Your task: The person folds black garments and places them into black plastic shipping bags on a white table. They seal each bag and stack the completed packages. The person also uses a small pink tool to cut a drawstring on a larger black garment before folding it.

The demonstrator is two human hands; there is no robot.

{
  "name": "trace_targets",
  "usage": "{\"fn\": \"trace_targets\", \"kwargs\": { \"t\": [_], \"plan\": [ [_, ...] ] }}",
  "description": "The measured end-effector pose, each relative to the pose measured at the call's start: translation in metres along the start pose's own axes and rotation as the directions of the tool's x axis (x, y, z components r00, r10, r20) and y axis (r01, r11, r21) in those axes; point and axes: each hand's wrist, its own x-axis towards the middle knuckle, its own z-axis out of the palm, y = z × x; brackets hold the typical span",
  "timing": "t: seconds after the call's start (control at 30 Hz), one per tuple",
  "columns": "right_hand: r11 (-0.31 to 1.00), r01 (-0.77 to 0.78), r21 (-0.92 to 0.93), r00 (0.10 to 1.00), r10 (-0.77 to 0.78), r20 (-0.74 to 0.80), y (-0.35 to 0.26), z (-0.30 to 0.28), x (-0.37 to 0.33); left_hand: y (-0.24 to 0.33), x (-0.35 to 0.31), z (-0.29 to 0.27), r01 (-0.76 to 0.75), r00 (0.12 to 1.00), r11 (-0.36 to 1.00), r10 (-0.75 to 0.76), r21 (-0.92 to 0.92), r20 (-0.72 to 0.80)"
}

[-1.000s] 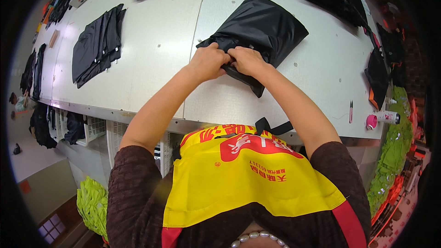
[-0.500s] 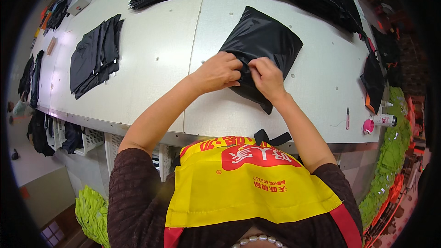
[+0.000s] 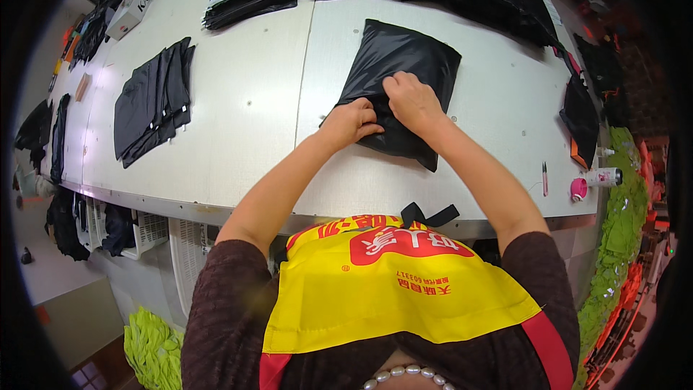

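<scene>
A shiny black plastic bag (image 3: pixel 404 47), plump and roughly rectangular, lies askew on the white table (image 3: pixel 245 137) in front of me. My left hand (image 3: pixel 349 123) is closed at the near left part of the bag, its fingers curled on the plastic. Higher up, my right hand (image 3: pixel 416 100) pinches a fold across the bag's middle. What is inside the bag is hidden.
Black folded garments (image 3: pixel 153 101) lie in a pile at left. Black packages (image 3: pixel 253 3) are stacked along the far side. A white box (image 3: pixel 134 11) stands far left. A pen (image 3: pixel 545 179), a pink cap (image 3: pixel 578 188) and a bottle (image 3: pixel 603 177) are at right.
My right hand has moved up and slightly left over the bag, while my left hand has come down a little. The bag's far end sits slightly lower and further left.
</scene>
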Motion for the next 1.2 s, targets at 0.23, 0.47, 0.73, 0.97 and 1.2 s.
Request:
{"fn": "trace_targets", "kwargs": {
  "t": [0.23,0.47,0.73,0.97,1.2],
  "plan": [
    [0.994,0.006,0.110,0.979,0.016,-0.201,0.007,-0.001,-0.044,0.037,0.016,-0.005,-0.254,0.887,0.928,0.336,0.274,-0.317],
    [0.965,0.064,0.254,0.992,-0.033,-0.124,0.002,-0.021,-0.069,0.042,0.026,0.020,-0.280,0.930,0.959,0.280,0.033,-0.239],
    [0.685,-0.725,0.078,0.687,0.709,0.157,0.036,-0.020,-0.104,0.072,0.014,0.041,-0.257,0.924,0.965,0.262,0.054,-0.280],
    [0.668,-0.739,-0.086,0.608,0.717,0.342,0.075,0.006,-0.099,0.083,0.016,0.063,-0.141,0.910,0.984,0.171,0.108,-0.378],
    [0.626,-0.776,0.075,0.455,0.474,0.754,0.082,-0.046,-0.131,0.091,0.004,0.058,-0.225,0.907,0.969,0.245,0.098,-0.343]
  ]
}}
